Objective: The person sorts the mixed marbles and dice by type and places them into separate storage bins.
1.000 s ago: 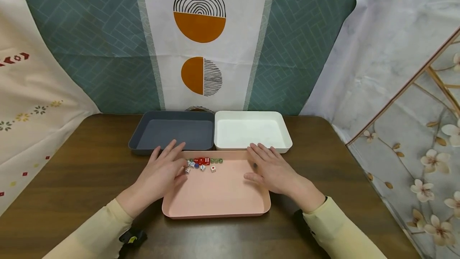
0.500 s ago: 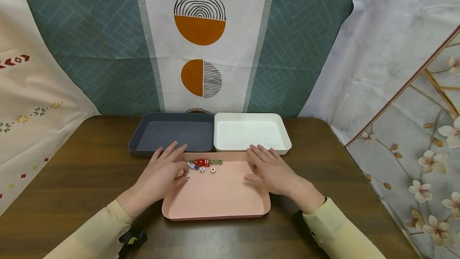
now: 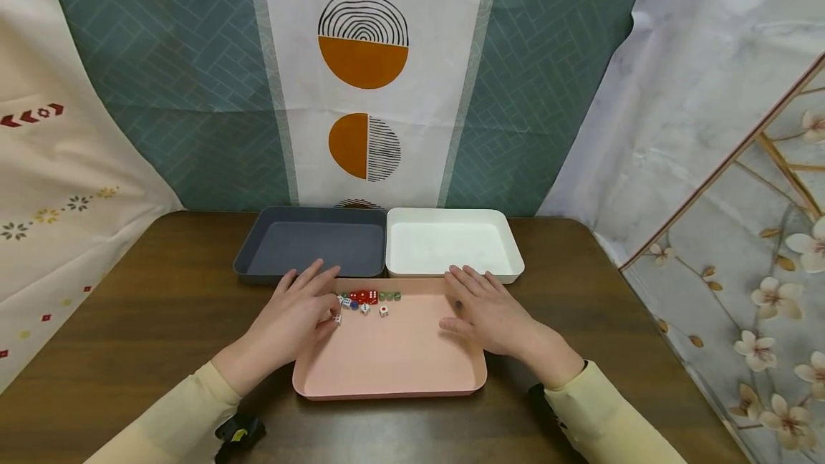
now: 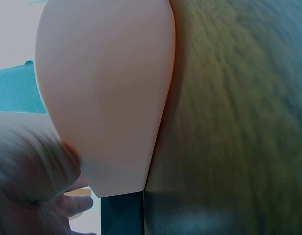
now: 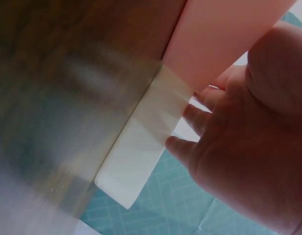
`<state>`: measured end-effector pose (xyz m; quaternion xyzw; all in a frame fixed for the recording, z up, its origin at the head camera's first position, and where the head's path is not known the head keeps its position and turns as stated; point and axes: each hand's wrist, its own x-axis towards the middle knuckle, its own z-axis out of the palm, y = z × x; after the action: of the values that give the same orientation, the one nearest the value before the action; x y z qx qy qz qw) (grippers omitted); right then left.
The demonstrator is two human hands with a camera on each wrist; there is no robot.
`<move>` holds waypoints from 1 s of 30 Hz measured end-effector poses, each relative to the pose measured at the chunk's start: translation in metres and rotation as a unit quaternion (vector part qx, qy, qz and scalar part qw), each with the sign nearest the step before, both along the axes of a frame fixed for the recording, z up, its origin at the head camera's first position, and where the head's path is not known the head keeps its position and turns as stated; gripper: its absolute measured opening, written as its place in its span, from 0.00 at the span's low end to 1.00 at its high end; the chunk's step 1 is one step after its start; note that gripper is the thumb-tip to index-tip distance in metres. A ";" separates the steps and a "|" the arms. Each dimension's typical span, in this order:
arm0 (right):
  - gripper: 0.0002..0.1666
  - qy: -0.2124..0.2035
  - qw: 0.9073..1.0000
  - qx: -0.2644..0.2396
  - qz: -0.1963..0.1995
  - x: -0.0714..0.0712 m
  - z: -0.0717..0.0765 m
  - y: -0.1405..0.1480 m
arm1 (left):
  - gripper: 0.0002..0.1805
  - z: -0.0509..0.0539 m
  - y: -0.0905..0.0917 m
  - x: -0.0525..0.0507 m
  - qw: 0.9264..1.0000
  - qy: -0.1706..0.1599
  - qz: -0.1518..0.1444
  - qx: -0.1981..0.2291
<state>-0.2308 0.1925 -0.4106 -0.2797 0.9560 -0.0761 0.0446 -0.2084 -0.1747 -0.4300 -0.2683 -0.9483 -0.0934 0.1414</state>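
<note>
The left hand point(image 3: 286, 324) is over the left part of the pink tray point(image 3: 393, 371), its thumb and bent index finger around a white die point(image 3: 337, 319). Its other fingers extend across the far rim. Near that hand lie red dice point(image 3: 364, 297), a blue piece point(image 3: 354, 305), small green pieces point(image 3: 389, 296) and more white dice point(image 3: 384, 311). The right hand point(image 3: 499, 321) rests with extended fingers over the tray's right side, beside a small dark piece point(image 3: 458, 303). In the wrist views, the left hand point(image 4: 33, 171) and right hand point(image 5: 244, 142) appear beside the trays; no dice show there.
Behind the pink tray, a dark grey tray point(image 3: 309, 245) and a white tray point(image 3: 451, 242) stand side by side on the brown wooden table point(image 3: 161, 292). Patterned cloths point(image 3: 193, 92) hang behind and at the sides.
The white die at the left fingertips has shifted slightly nearer the person, away from the other dice, and the index finger has bent more. The right hand looks still. The head view has tilted slightly.
</note>
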 end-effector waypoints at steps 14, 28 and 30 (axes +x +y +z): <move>0.52 0.001 1.000 0.002 -0.001 0.000 -0.002 0.000 | 0.11 0.003 -0.001 0.001 1.000 0.011 -0.007 -0.003; 0.51 -0.001 1.000 -0.007 0.002 0.001 -0.001 0.000 | 0.12 0.015 -0.005 -0.001 0.999 0.043 -0.009 0.000; 0.51 0.001 1.000 -0.007 0.003 0.001 -0.001 0.000 | 0.11 0.018 -0.005 -0.003 0.999 0.047 -0.009 0.000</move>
<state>-0.2301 0.1925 -0.4116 -0.2827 0.9548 -0.0820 0.0420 -0.2116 -0.1801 -0.4121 -0.2813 -0.9380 -0.0822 0.1854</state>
